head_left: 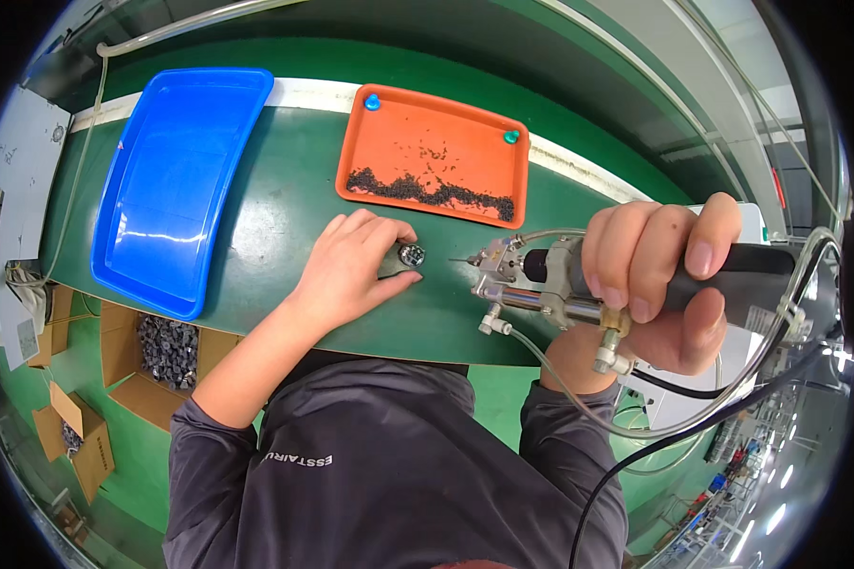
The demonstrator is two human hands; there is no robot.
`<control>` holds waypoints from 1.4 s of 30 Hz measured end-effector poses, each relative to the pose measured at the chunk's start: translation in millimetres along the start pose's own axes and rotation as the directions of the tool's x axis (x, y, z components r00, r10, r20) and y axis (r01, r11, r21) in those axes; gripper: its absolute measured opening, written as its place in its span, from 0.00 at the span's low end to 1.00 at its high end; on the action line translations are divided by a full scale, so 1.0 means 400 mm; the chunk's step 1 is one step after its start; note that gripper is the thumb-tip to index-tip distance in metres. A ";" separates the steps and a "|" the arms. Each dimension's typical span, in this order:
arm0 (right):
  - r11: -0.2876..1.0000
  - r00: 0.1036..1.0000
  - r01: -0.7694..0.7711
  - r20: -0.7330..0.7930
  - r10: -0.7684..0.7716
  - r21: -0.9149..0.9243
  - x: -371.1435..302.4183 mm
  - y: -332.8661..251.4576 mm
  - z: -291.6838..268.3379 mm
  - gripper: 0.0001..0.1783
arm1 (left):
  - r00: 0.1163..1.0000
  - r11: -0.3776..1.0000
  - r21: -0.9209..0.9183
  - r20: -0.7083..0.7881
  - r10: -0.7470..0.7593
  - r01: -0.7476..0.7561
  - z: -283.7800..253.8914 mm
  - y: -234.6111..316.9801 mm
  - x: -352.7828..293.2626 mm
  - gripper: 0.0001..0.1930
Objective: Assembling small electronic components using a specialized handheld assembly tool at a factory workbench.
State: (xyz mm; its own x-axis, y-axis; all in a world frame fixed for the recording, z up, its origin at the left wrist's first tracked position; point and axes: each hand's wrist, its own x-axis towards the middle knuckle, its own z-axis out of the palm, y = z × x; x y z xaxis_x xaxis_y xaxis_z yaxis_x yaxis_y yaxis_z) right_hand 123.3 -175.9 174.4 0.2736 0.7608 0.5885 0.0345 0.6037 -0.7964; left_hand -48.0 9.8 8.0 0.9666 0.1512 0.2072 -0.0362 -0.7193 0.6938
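Observation:
My left hand (pixel 356 261) rests on the green bench with thumb and fingers closed around a small round dark part (pixel 411 255) that has a shiny, speckled top. In my right hand (pixel 659 270) is an automatic screwdriver (pixel 550 275), a dark-handled tool with a metal head, fittings and hoses. It lies nearly level in the picture, its thin bit (pixel 458 259) pointing left toward the part. A gap shows between the bit's tip and the part. My left fingers hide some of the part's side.
An orange tray (pixel 434 104) with many tiny dark screws (pixel 427 192) stands beyond my left hand. To its left lies a blue tray (pixel 161 247). Clear hoses (pixel 579 410) and a black cable (pixel 626 465) trail from the screwdriver. Cardboard boxes (pixel 142 398) with dark parts sit on the floor.

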 end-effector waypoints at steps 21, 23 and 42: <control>0.990 0.992 -0.109 0.047 0.114 -0.095 0.006 0.113 0.020 0.15 | 0.984 0.988 0.054 -0.095 0.151 -0.147 0.010 -0.028 -0.014 0.06; 0.987 0.993 -0.116 0.023 0.119 -0.112 0.004 0.109 0.021 0.15 | 0.976 0.984 0.030 -0.122 0.179 -0.176 0.015 -0.026 -0.004 0.06; 0.986 0.989 -0.128 0.053 0.135 -0.107 0.004 0.131 0.017 0.13 | 0.980 0.988 0.023 -0.121 0.157 -0.156 0.016 -0.035 -0.011 0.07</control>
State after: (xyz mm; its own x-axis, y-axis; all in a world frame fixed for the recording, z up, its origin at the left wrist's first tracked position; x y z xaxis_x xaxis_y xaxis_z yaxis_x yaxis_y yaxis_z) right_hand 119.1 -141.3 134.5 0.2240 0.8468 0.4825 0.1017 0.4720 -0.8757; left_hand -50.0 14.9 -6.9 0.9107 0.1174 0.3959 -0.1804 -0.7493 0.6372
